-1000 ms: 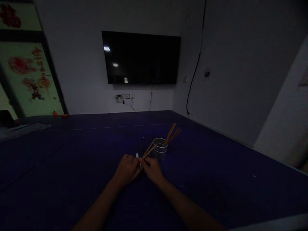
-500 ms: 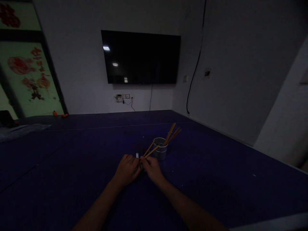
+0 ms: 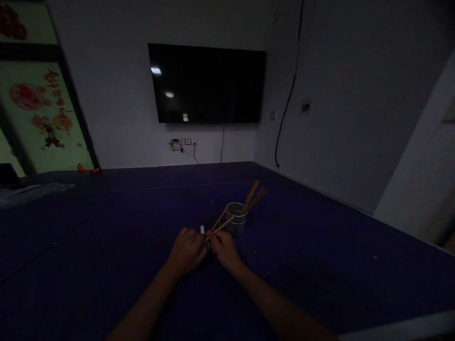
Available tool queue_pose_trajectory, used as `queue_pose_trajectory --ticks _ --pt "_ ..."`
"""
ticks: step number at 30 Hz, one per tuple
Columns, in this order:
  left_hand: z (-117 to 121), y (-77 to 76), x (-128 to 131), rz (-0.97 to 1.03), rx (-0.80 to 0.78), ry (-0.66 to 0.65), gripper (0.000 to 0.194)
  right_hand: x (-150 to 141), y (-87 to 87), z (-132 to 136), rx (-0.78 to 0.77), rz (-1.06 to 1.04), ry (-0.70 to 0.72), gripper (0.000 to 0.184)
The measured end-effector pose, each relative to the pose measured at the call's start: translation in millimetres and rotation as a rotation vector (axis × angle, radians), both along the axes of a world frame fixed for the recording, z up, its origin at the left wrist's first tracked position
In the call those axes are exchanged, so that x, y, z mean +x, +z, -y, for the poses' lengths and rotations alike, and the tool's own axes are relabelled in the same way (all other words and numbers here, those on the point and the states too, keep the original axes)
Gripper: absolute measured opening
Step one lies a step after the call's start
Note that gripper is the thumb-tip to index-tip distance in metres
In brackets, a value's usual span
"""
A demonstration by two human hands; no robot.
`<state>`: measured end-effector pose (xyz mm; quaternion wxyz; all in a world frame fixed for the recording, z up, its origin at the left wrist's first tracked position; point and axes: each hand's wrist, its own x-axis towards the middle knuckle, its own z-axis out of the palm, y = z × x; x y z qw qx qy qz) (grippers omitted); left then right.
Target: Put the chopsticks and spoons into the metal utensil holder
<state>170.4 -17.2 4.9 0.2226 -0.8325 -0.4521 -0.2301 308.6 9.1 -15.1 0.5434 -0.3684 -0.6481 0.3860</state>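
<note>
My left hand (image 3: 188,248) and my right hand (image 3: 223,248) meet low over the purple surface, fingers nearly touching. Between thumb and fingers, my right hand pinches thin wooden chopsticks (image 3: 224,224), two of which fan out toward the metal cup. My left hand is closed, its fingers curled inward at the chopsticks' lower ends. A narrow white handle end (image 3: 202,229) pokes up beyond the left fingers; the rest of it is hidden. Right behind my right hand stands the grey metal cup (image 3: 237,228), with more chopsticks (image 3: 250,198) leaning out to the right.
The purple surface (image 3: 142,218) reaches back to the wall, with small white specks on it. Clear plastic wrapping (image 3: 35,193) lies at far left, and an orange object (image 3: 88,169) sits by the door. A television (image 3: 209,85) hangs on the wall above sockets.
The hands stay almost in place. The lower end of one chopstick now shows across the right fingertips toward the left hand. The view has shifted very slightly.
</note>
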Motion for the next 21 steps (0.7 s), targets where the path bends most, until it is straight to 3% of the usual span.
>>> queue_pose_trajectory --ticks 9,15,21 --pt "0.0 -0.7 -2.3 -0.001 0.051 -0.025 0.02 -0.3 2.4 1.8 -0.031 -0.038 0.03 0.045" --pt "-0.1 -0.6 -1.6 0.007 0.042 -0.015 0.019 0.5 7.8 3.0 -0.107 -0.195 0.073 0.043" --pt "-2.2 -1.5 -1.6 -0.025 -0.035 0.041 0.018 8.7 14.0 -2.3 -0.089 -0.347 -0.027 0.045"
